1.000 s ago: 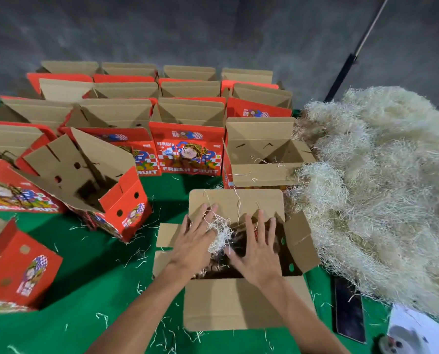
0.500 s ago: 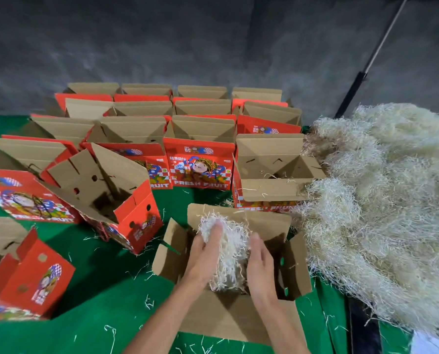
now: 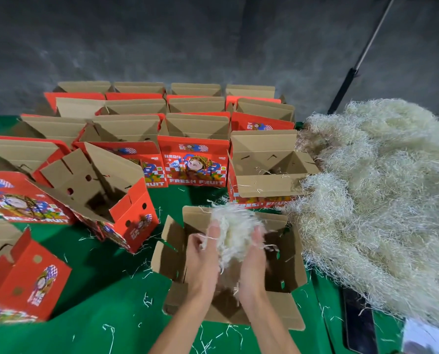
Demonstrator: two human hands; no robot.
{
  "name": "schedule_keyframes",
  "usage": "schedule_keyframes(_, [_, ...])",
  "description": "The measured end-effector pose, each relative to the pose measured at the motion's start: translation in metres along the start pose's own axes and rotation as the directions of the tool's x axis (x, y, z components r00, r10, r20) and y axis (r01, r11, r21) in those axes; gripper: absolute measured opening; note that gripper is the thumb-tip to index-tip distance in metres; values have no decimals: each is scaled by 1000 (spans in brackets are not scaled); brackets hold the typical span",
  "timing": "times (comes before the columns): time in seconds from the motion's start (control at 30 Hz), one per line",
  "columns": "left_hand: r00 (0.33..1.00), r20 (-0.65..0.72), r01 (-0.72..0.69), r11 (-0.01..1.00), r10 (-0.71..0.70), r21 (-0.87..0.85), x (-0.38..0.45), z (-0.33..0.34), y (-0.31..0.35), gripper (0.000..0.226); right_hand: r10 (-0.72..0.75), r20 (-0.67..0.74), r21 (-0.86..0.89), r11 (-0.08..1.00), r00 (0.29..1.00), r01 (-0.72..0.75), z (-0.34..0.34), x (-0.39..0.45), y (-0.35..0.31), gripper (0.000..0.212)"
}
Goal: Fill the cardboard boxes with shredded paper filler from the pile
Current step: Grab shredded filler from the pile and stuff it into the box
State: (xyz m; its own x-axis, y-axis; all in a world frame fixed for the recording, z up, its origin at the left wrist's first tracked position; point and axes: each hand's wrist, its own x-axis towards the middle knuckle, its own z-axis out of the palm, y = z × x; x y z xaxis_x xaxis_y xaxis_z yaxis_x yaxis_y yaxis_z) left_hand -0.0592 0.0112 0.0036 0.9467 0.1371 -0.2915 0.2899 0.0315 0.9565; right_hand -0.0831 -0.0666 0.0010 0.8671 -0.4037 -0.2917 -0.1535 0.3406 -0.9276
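Both hands — left hand (image 3: 203, 259) and right hand (image 3: 252, 261) — rise palms inward, cupping a pale clump of shredded paper filler (image 3: 232, 226) between them. It hangs fluffy and trailing strands above the open brown cardboard box (image 3: 284, 261) near the green table's (image 3: 98, 302) front edge — beside the big pale filler pile (image 3: 379, 200).

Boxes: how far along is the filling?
Early. Done: nothing clearly; the box by the pile shows only stray strands. In hand: left hand and right hand hold a filler clump over the open front box. Left: the rows of open boxes behind look unfilled.

Rows of open red fruit boxes (image 3: 192, 164) and a big shredded paper pile (image 3: 376, 195) are crowding a green surface (image 3: 106, 297), suggesting a fruit-packing workshop.
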Motion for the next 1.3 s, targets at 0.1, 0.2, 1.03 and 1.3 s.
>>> schedule_keyframes(0.1, [997,72,19,996,-24,83,-11,4,-7,92,1,-39,-200,980,999,-9,12,-11,9,76])
schedule_keyframes(0.2, [978,110,167,981,-177,97,-1,-12,-3,100,78,-196,-168,980,978,-112,-5,-2,3,83])
schedule_keyframes(1.03, [988,81,127,987,-135,100,23,-3,-3,70,-171,-348,-314,948,922,58,-31,9,-7,51])
schedule_keyframes(1.3, [983,67,176,984,-174,-36,5,8,-4,63,-155,-280,-237,968,947,88,-21,5,-1,50])
